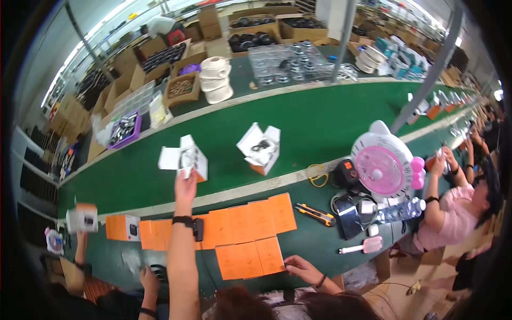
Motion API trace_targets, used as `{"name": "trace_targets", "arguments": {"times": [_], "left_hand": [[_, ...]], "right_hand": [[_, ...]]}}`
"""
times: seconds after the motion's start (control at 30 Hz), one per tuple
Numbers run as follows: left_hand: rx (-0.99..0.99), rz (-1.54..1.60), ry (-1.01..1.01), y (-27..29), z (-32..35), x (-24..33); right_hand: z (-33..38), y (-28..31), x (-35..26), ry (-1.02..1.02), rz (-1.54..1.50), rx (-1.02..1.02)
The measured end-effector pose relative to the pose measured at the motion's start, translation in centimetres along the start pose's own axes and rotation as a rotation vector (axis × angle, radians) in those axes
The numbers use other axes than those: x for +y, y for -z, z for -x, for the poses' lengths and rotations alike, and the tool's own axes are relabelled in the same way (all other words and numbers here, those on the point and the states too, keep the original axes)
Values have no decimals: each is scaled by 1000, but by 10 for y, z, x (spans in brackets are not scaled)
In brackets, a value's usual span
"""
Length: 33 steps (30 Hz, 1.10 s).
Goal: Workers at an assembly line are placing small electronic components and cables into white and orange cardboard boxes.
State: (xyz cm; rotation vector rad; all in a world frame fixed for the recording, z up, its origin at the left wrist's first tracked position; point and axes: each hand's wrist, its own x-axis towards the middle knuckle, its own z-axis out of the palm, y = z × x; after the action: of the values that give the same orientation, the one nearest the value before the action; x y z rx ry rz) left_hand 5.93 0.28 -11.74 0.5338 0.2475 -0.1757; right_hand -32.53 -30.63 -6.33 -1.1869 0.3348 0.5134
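My left hand, with a black band on its wrist, reaches forward over the belt to an open white and orange carton. Its fingers are closed on a white piece at the carton's near side, apparently a flap. My right hand rests at the table's front, fingers apart, its tips at the edge of the orange leaflets. A longer row of orange leaflets lies behind, overlapping. Another open carton stands on the belt to the right, a dark cable showing inside.
A yellow utility knife, pink fan, water bottle, hairbrush and black power bank lie at the right. At the left, a co-worker's hand holds a carton. The green belt runs across.
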Motion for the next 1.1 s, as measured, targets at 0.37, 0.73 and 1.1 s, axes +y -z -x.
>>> {"name": "trace_targets", "arguments": {"times": [0.37, 0.73, 1.1], "left_hand": [[158, -1538, -241, -54, 79, -15], [-658, -1793, -335, -78, 287, -79], [-198, -1007, 214, -102, 341, -106]], "right_hand": [[-10, -11, -42, 356, 627, 190], [-28, -36, -24, 557, 1055, 111], [34, -15, -61, 430, 133, 30]]}}
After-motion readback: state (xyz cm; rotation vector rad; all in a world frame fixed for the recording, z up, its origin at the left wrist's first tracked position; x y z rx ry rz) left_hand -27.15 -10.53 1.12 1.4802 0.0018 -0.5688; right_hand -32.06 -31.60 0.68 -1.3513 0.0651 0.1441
